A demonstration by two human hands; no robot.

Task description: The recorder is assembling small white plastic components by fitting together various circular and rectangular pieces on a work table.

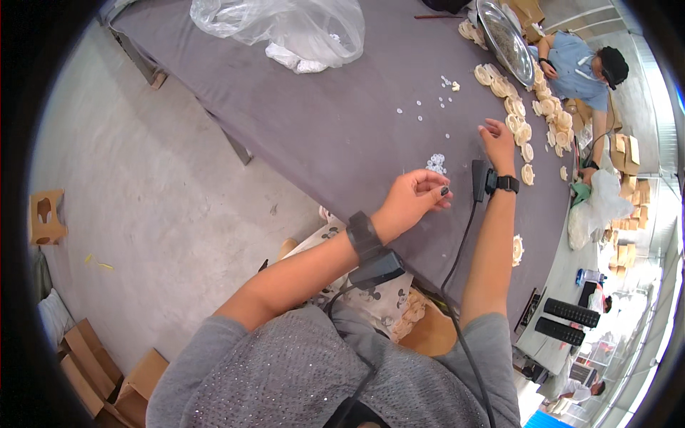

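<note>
My left hand [417, 201] hovers over the near edge of the table, thumb and fingers closed in a pinch. A small dark spot shows at its fingertips; whether it is a piece held there or a nail, I cannot tell. Just beyond lies a small heap of clear round discs [436, 163]. My right hand [498, 145] reaches farther out, fingers bent and a little apart, with nothing seen between them. It is beside a row of cream-coloured, flower-like round pieces [523, 133]. More discs [419, 118] lie scattered beyond the heap.
A grey cloth covers the table [314, 121]. A clear plastic bag [307, 32] lies at the far left, a metal tray [505, 41] at the far right. Across the table is another person [579, 68]. Cardboard boxes [107, 367] stand on the floor; cables run from my wrists.
</note>
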